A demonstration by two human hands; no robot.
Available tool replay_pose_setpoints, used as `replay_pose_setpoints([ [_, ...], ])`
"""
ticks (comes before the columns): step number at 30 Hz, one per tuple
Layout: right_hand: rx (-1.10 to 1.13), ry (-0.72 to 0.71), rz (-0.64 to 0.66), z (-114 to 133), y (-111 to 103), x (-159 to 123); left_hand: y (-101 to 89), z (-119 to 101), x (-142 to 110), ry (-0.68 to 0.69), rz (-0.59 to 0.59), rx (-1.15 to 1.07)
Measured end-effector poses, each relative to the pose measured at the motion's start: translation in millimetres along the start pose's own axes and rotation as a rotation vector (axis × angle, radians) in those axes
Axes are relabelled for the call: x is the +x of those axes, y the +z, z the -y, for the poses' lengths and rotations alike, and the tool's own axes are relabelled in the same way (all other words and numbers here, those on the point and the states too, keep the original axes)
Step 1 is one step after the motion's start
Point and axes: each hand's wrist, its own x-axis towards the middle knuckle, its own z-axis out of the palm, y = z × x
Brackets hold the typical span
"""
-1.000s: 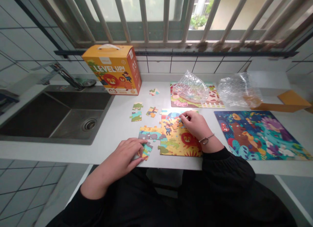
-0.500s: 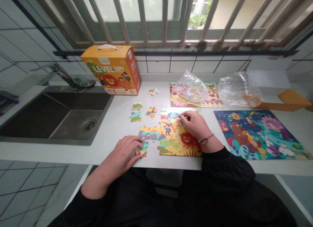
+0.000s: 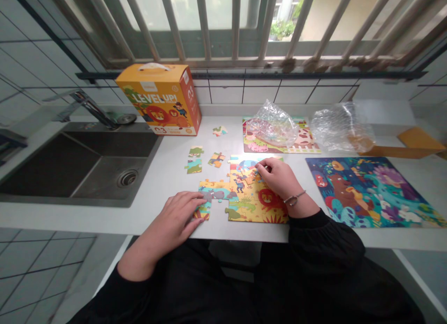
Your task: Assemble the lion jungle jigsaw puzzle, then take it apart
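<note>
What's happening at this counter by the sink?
Two bare hands are at a colourful cardboard animal jigsaw on the white countertop. The left hand touches its lower-left pieces; the right hand rests on its upper part. A gap shows in the bottom edge, and loose pieces lie beyond, near an orange box with a white handle.

This looks like a kitchen: a dark sink with a round drain is set into a pale worktop, and a metal tap stands behind it. White tiles with dark joints line the wall, below a window with upright bars that looks onto greenery outside.
</note>
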Motion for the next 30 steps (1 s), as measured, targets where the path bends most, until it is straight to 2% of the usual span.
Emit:
replay_pose_setpoints([
  [15,-0.008,0.006,0.005,1.5,-0.5,-0.7,-8.5,-11.0,0.9,0.039,0.068,0.116],
  [19,-0.006,0.003,0.006,1.7,-0.7,-0.9,-13.6,-9.9,2.9,0.055,0.116,0.115],
  [30,-0.004,-0.004,0.01,2.0,-1.3,-0.9,-19.6,-1.2,7.1,0.068,0.134,0.047],
])
